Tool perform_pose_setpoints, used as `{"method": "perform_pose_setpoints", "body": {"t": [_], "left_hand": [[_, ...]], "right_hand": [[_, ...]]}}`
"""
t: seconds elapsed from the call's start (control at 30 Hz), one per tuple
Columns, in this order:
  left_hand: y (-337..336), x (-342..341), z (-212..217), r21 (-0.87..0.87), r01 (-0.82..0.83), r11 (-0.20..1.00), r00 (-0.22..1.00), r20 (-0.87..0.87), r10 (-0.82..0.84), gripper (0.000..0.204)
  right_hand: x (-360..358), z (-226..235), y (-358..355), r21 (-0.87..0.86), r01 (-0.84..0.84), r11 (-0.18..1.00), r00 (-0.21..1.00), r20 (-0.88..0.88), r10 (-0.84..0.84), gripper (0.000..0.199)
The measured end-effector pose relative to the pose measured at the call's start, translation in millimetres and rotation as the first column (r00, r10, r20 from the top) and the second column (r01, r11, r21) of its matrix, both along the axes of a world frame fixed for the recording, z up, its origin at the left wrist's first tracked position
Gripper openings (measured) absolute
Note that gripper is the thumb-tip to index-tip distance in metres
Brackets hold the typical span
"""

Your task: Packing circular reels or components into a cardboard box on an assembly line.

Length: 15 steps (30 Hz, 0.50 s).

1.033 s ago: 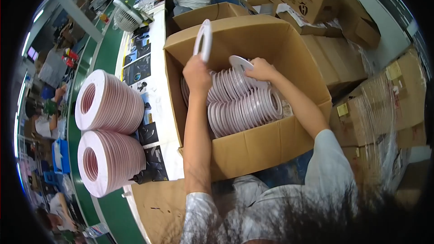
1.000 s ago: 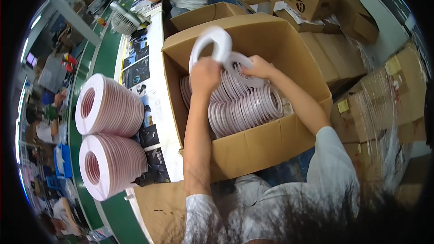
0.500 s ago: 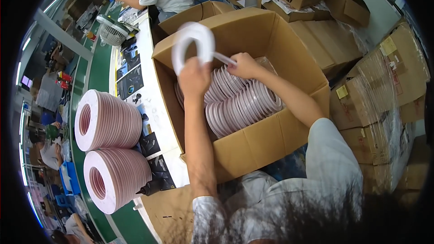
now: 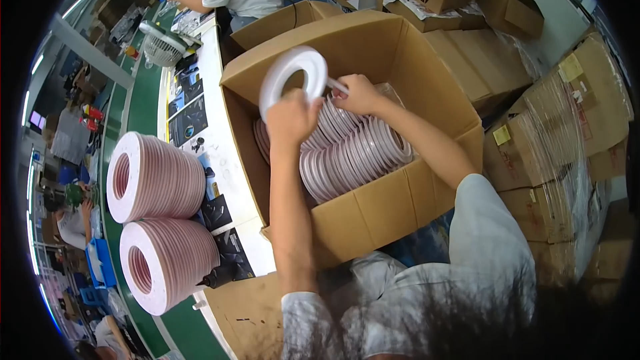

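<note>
Hands meet over the open brown cardboard box (image 4: 373, 207). The left hand (image 4: 291, 119) is closed on the lower rim of a flat white ring-shaped tape roll (image 4: 293, 80), held upright above the box. The right hand (image 4: 359, 93) pinches a thin white tail at the roll's edge. Below, more white and pink rolls (image 4: 353, 153) stand packed on edge. Judging by its look, the roll is light and stiff, best gripped by the rim or through the hole. Two stacks of pink rolls (image 4: 157, 220) lie on the white bench (image 4: 227, 160).
</note>
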<state>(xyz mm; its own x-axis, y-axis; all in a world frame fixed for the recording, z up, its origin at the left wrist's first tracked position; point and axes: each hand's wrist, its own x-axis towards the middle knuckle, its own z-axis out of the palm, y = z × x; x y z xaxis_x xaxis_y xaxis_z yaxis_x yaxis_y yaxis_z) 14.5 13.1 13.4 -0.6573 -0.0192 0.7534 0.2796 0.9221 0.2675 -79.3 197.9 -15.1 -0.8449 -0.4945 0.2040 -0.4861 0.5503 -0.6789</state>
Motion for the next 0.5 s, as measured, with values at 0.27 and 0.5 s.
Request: {"method": "perform_pose_setpoints", "body": {"t": [0.27, 0.5], "left_hand": [[1.5, 1.2, 12.8, -0.163, -0.053, 0.985, 0.982, 0.171, 0.081, 0.041], [1.6, 0.4, 4.5, -0.068, -0.144, 0.987, 0.961, 0.229, 0.156, 0.05]], "right_hand": [[6.0, 7.1, -0.7, -0.025, 0.016, 1.0, 1.0, 0.016, -0.015, 0.019], [13.5, 14.6, -11.0, -0.095, -0.089, 0.991, 0.992, -0.1, 0.08, 0.017]]}}
